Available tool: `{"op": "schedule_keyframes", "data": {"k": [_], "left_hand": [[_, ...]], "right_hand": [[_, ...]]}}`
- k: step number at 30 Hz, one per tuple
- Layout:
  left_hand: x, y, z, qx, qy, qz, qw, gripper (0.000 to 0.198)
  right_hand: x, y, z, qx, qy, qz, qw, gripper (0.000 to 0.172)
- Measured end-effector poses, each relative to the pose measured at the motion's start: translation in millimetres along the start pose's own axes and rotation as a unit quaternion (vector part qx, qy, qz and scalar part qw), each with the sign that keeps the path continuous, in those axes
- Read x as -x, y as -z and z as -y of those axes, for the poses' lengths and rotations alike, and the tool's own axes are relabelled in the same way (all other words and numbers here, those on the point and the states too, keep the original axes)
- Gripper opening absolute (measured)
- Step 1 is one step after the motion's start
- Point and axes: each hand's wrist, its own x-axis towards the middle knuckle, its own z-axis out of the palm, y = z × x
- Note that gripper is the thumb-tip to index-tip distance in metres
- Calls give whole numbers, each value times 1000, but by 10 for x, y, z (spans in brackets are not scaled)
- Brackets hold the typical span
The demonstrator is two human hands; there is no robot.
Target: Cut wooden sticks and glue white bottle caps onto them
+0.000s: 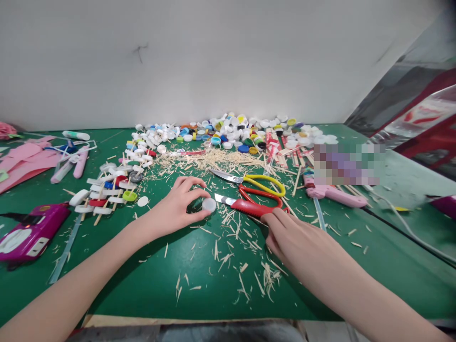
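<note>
Between thumb and fingers, my left hand [183, 202] pinches a small whitish bottle cap [209, 205] just above the table. My right hand [290, 232] is closed at the rear end of a red utility knife [249, 207], whose bare blade [223, 199] points left at the cap, a short gap away. Right behind the knife lies a pair of scissors [245, 179] with one yellow and one red handle loop. A loose white disc [143, 201] rests left of my left hand. Wood shavings [235, 225] are scattered around and below both hands.
Bottle caps [228, 130] are heaped along the wall. Caps joined on sticks [107, 190] stand at left, near a purple power strip [35, 232] and pink sheets [26, 159]. At right lie a pink glue gun [337, 194] with its cord and a plastic bottle [420, 116].
</note>
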Motion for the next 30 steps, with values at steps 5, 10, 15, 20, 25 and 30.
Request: {"op": "schedule_keyframes", "data": {"k": [5,10,15,20,25,30], "left_hand": [[1,-1,2,-1,-5,-3,1000,27],[5,-9,12,2,-11,-6,1000,27],[2,-24,22,10,-15,-5,1000,27],[0,-35,41,-5,-22,13,1000,28],[7,-41,56,-8,-24,10,1000,28],[10,-28,43,1,-35,4,999,28]], "right_hand": [[-73,74,20,-50,-34,10,998,22],[-113,39,4,-92,-19,15,995,31],[-123,11,-37,-90,-16,18,996,33],[-132,35,-79,-72,-24,15,997,34],[-136,44,-135,-77,-22,29,996,36],[-190,42,-133,-92,-1,38,995,35]]}}
